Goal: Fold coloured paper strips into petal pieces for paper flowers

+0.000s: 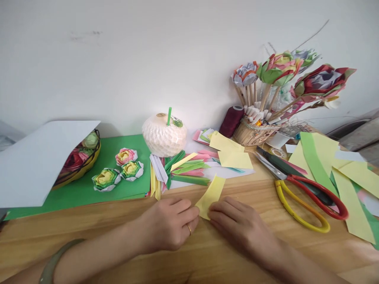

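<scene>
A small strip of yellow paper (211, 193) stands tilted between my two hands, just above the wooden table. My left hand (174, 223), with a ring on one finger, is closed on the strip's lower left edge. On the lower right edge, the fingers of my right hand (237, 221) are pinched together. Both sets of fingertips are partly hidden. Behind the strip lie several folded paper strips (189, 169) in green, pink, white and yellow. Flat yellow paper pieces (233, 159) rest beside them.
Scissors (308, 197) with red and yellow handles lie on the right near more cut paper (352, 201). A basket (254, 132) holds paper flowers (281, 67). A textured white round object (164, 135), small paper flowers (132, 170), green sheets (112, 197) and white paper (44, 161) stand left.
</scene>
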`<state>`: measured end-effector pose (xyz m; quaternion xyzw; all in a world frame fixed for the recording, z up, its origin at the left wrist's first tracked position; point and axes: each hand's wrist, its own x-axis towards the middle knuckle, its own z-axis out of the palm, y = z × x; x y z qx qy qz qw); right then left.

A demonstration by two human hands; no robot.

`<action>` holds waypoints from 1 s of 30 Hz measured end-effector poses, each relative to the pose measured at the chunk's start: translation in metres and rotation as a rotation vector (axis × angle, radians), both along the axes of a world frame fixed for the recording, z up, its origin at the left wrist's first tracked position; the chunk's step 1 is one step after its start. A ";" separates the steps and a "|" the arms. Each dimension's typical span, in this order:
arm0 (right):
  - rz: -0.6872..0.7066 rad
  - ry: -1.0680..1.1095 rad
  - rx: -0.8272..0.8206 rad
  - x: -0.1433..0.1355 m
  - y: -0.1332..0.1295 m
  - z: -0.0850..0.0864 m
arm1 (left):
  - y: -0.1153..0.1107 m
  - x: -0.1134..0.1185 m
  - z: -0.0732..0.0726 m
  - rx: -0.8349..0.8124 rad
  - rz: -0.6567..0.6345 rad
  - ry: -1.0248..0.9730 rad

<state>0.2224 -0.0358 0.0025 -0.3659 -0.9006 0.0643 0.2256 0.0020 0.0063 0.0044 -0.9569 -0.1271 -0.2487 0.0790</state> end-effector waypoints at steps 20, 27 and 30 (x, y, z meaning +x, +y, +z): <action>-0.233 0.041 -0.412 -0.011 0.019 0.011 | -0.017 0.001 -0.003 0.006 0.002 0.046; -0.232 0.032 -0.446 -0.010 0.019 0.009 | -0.016 0.002 -0.001 -0.045 0.050 -0.011; -0.236 0.030 -0.461 -0.011 0.020 0.008 | -0.016 0.003 -0.001 -0.086 0.069 0.023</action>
